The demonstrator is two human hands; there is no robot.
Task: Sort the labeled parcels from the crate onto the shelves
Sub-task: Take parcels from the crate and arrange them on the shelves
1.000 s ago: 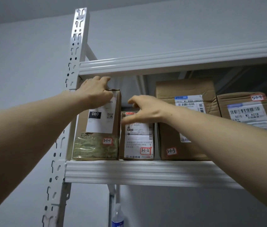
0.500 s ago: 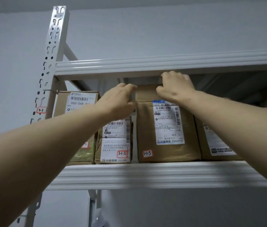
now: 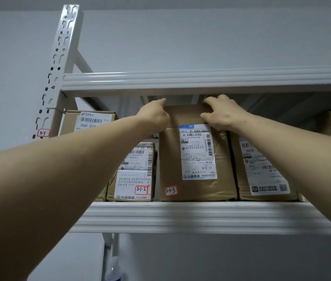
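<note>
Your left hand and right hand grip the top corners of the parcel marked 3-1-3, which stands upright on the shelf just beside parcel 3-1-2. It looks placed, so square it up, then let go.
</note>
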